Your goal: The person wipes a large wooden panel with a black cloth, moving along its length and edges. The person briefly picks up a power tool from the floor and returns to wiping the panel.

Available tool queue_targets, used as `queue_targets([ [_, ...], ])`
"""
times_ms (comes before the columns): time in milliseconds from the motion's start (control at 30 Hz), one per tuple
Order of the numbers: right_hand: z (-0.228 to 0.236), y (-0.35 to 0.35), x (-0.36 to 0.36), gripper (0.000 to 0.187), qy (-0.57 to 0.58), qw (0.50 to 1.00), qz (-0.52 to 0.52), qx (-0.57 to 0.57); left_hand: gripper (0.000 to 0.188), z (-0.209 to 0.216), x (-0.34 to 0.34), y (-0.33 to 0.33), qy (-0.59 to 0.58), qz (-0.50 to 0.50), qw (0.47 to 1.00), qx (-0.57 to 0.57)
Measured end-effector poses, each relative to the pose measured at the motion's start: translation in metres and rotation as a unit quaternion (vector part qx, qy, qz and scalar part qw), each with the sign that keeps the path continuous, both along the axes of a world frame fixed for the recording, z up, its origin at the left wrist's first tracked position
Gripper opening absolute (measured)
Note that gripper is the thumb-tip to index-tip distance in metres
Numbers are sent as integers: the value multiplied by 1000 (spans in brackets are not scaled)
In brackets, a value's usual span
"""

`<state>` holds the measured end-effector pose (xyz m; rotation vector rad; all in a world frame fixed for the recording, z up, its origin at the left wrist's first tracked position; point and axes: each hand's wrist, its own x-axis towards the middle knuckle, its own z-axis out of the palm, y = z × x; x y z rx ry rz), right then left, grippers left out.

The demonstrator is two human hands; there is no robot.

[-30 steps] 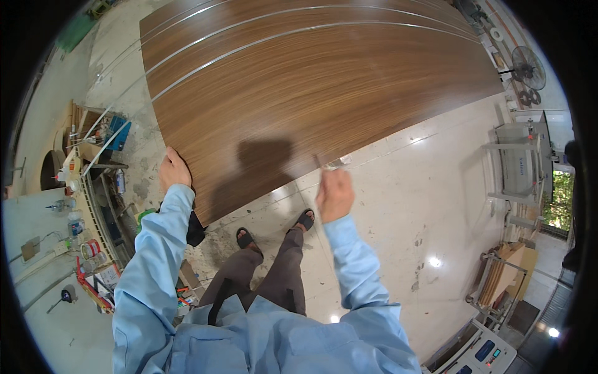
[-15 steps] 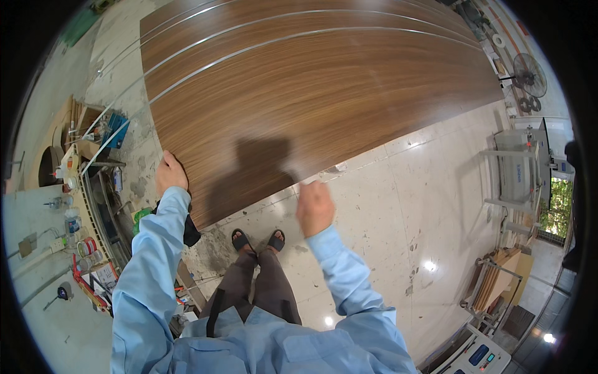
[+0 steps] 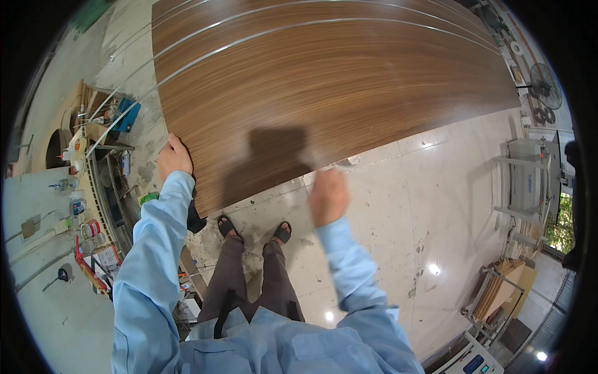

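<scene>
A large brown wood-grain board [image 3: 336, 75] spreads out in front of me, with pale metallic strips [image 3: 249, 38] running across its far part. At its left edge, near the close corner, my left hand [image 3: 174, 156] is closed on the board's rim; the fingertips are partly hidden. My right hand [image 3: 330, 196] is a fist just off the board's near edge, slightly blurred. Whatever it holds, if anything, does not show. A dark shadow [image 3: 274, 153] falls on the board between my hands.
On the left, a cluttered bench [image 3: 99, 206] holds bottles, tape rolls and tools, with a blue box [image 3: 126, 115] beyond. A fan [image 3: 545, 86] stands far right. Lower right, a rack [image 3: 498, 290] carries board pieces. My sandalled feet [image 3: 282, 232] are on the stained tile floor [image 3: 386, 218].
My feet have moved wider apart. The board and both my hands now appear farther right in view, with the surroundings shifted too. My left hand stays at the board's edge; my right remains closed.
</scene>
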<state>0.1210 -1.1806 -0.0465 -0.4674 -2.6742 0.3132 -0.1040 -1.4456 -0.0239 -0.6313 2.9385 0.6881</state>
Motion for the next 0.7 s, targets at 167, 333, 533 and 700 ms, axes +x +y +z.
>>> queue_targets([
  [167, 39, -13, -9, 11, 54, 988, 140, -39, 65, 0, -1, 2, 13, -2, 1000, -1],
  [333, 48, 68, -20, 18, 77, 995, -66, 3, 64, -10, -1, -4, 13, -9, 999, 31],
  [533, 19, -84, -2, 15, 60, 989, 69, -119, 64, -13, -1, -4, 3, 2, 1000, 21],
  [700, 48, -30, -8, 15, 99, 992, 43, -59, 63, -8, 1, -1, 11, -5, 999, 35],
])
